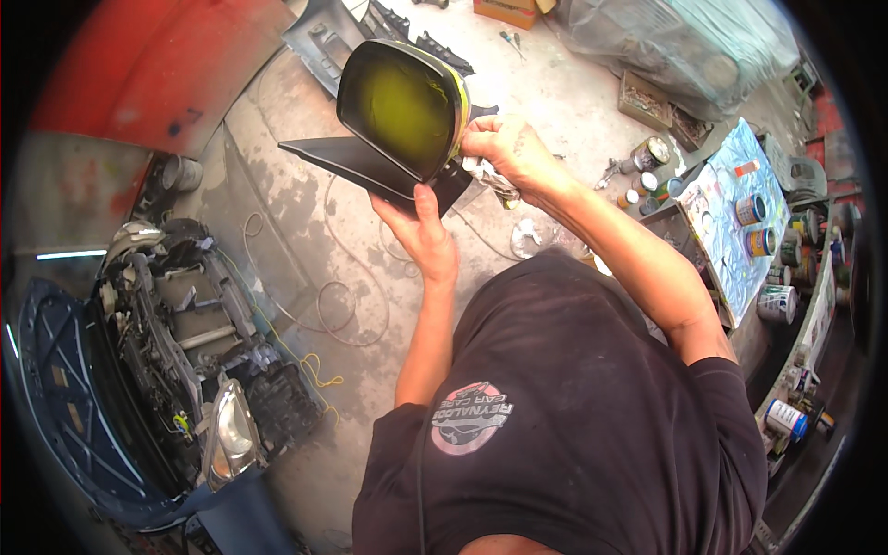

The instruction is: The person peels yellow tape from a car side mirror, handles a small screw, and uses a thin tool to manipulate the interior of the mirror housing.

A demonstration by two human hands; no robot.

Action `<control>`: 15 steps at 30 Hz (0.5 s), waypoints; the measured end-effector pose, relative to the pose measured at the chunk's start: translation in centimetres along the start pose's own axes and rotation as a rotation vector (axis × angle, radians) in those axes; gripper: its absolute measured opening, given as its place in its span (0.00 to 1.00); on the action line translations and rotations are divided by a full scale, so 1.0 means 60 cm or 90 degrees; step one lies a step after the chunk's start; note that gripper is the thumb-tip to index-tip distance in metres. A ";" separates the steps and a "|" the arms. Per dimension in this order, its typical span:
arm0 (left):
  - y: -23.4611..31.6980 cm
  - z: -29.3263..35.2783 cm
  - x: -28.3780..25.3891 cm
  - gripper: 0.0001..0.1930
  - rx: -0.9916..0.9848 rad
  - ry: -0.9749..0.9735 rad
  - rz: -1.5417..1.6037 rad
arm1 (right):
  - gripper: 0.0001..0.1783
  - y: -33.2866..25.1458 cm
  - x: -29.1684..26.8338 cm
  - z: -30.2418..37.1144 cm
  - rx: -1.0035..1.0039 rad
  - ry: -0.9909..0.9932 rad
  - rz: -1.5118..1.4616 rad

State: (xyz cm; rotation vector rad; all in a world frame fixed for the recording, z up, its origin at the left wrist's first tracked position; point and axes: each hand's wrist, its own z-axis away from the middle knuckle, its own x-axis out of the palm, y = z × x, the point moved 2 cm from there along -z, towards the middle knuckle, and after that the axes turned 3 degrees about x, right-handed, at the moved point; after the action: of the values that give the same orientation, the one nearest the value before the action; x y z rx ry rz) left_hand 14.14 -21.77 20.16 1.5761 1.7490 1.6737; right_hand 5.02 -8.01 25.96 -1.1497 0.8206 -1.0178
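A car side mirror housing [400, 109] is held up in front of me, its black hollow face toward me with yellow-green colour in the middle. Yellow-green also shows along its outer right edge. My left hand [424, 236] grips the black mounting base [347, 166] from below, thumb on the near side. At the housing's right edge, my right hand [513, 155] has its fingers pinched on a crumpled white rag [493, 178] that hangs beneath them. The fingertips are at the housing's edge; whether they touch it I cannot tell.
A dismantled car front with a headlight [231, 435] stands at left, below a red panel [157, 65]. At right, paint cans [751, 209] sit on a foil-covered table [731, 176]. A hose [356, 342] loops over the floor. A plastic-covered object [684, 46] stands far right.
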 end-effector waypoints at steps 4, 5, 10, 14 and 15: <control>-0.007 0.001 -0.004 0.37 -0.058 0.014 0.069 | 0.11 -0.004 -0.005 0.009 0.021 -0.003 0.040; -0.006 0.002 -0.003 0.37 -0.066 0.020 0.088 | 0.11 -0.005 -0.006 0.013 0.024 -0.015 0.011; -0.008 0.003 -0.008 0.36 -0.073 0.018 0.107 | 0.11 -0.008 -0.004 0.020 -0.004 -0.062 -0.048; -0.008 0.007 -0.007 0.36 -0.074 0.017 0.095 | 0.12 0.001 -0.008 0.013 0.035 -0.049 -0.046; -0.007 0.008 -0.005 0.36 -0.071 0.014 0.092 | 0.12 0.004 -0.010 0.010 0.035 -0.047 -0.029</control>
State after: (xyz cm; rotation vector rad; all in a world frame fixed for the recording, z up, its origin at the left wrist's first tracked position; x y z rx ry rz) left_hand 14.42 -21.66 19.54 1.6733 1.5553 1.8272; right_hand 5.42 -7.20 25.85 -1.1565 0.7062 -1.0232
